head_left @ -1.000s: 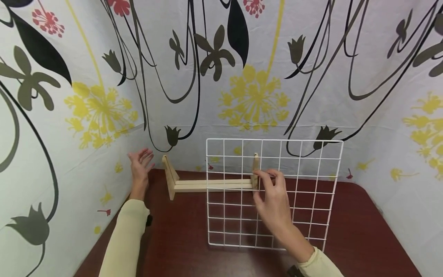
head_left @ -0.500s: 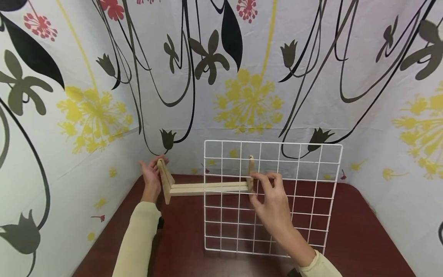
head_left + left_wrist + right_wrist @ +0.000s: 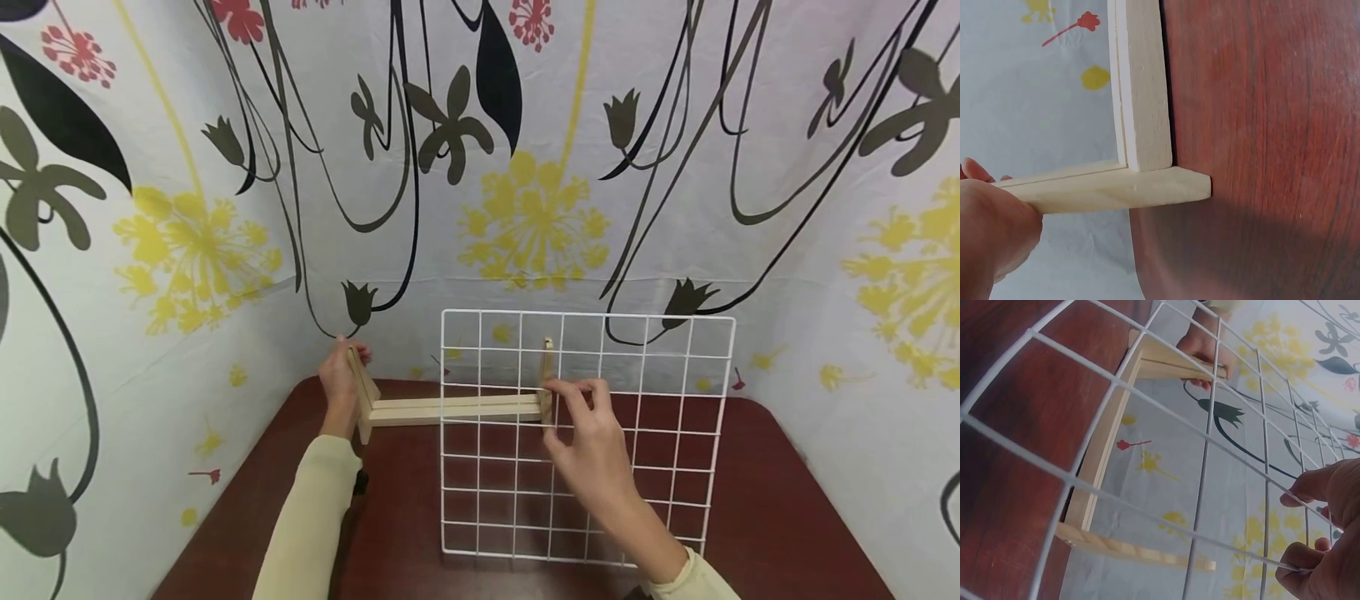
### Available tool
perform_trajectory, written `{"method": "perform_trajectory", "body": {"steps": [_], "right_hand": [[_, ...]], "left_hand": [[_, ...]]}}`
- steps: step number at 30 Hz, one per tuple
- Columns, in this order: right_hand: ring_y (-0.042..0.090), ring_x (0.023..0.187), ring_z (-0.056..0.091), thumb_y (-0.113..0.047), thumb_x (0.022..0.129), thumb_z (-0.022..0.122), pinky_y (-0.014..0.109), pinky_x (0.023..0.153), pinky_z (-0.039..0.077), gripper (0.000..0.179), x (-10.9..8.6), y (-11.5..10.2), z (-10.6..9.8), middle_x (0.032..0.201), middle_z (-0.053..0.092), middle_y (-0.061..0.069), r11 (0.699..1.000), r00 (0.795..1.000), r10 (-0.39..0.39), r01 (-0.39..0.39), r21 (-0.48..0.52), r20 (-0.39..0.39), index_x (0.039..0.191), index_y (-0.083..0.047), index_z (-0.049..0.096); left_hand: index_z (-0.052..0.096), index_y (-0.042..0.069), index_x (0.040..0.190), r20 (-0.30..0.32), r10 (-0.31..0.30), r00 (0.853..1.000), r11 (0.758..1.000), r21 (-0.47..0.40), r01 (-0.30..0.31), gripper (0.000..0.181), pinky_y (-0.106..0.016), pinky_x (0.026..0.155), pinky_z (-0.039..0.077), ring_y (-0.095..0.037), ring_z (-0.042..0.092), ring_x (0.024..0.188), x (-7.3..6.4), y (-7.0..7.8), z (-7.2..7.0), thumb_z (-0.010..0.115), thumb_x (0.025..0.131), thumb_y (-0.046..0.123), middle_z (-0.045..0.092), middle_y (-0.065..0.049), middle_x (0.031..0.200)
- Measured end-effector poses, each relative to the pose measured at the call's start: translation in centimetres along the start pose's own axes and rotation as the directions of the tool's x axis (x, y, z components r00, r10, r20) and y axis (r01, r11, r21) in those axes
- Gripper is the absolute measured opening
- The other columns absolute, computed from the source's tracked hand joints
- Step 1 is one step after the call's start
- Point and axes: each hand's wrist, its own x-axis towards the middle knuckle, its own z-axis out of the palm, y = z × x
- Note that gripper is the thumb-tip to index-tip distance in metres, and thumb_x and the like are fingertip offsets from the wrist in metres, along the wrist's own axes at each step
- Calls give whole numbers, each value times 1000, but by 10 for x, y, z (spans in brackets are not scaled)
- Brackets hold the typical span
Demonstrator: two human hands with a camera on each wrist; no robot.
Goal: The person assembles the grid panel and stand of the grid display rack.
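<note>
A pale wooden stand (image 3: 408, 411) with two uprights joined by a grooved crossbar sits toward the back of the table. My left hand (image 3: 339, 383) holds the upper part of its left upright; the left wrist view shows the hand (image 3: 1000, 228) wrapped about that end. In front of the stand, a white wire grid panel (image 3: 442, 467) is held upright, slightly tilted. My right hand (image 3: 592, 442) pinches the grid's wires near its middle, fingers through the openings, as the right wrist view shows. The stand's right upright (image 3: 547, 367) is seen through the grid.
The dark red-brown table (image 3: 390, 533) has rounded back corners. A white cloth (image 3: 540, 108) printed with flowers and leaves hangs close behind it and along both sides.
My left hand has moved right from beside the stand and taken hold of its left upright. My right hand keeps its grip on the grid, which has barely shifted.
</note>
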Motion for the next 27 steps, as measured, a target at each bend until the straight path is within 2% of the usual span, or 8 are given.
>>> {"method": "perform_trajectory", "body": {"steps": [2,8,13,18,22,27], "right_hand": [[25,86,64,8,65,88,34,60,54,72,0,0,-1,115,53,14,1000,1000,2,-2,4,4,129,-17,66],[17,75,59,7,67,86,29,57,51,70,1,-1,-4,113,53,14,1000,1000,10,-10,29,0,130,-17,66],[14,68,50,6,69,86,27,55,46,68,4,-2,-7,113,53,15,999,1000,4,-4,32,-21,130,-17,67],[17,73,52,5,71,88,30,57,46,67,8,-2,-9,112,53,15,999,999,-14,15,32,-36,131,-16,66],[17,73,52,3,73,91,29,57,46,68,11,-1,-10,111,51,15,999,999,-16,17,35,-31,133,-16,66],[21,83,57,3,72,94,36,63,53,70,16,0,-11,112,50,16,999,999,-33,34,15,-38,134,-18,67]], "left_hand": [[68,-16,113,22,6,1000,1000,15,-6,60,-42,101,58,-24,75,90,2,-6,2,49,113,41,78,-9,90],[69,-4,113,80,7,997,995,99,-15,74,-41,111,53,-30,72,109,10,-39,13,40,108,64,75,3,93],[69,-3,115,121,18,993,995,99,-30,64,-40,115,50,-38,70,119,-1,-43,34,35,114,52,78,-7,104],[71,3,116,156,20,988,993,111,-37,56,-44,118,47,-28,72,120,-13,-49,56,35,115,46,79,-10,112],[71,3,119,186,54,981,992,100,-74,58,-46,119,46,-30,71,126,-20,-55,70,38,113,50,79,-15,118],[68,3,127,212,112,971,985,102,-136,52,-34,115,46,-32,65,134,-25,-63,80,41,113,45,75,-22,126]]}}
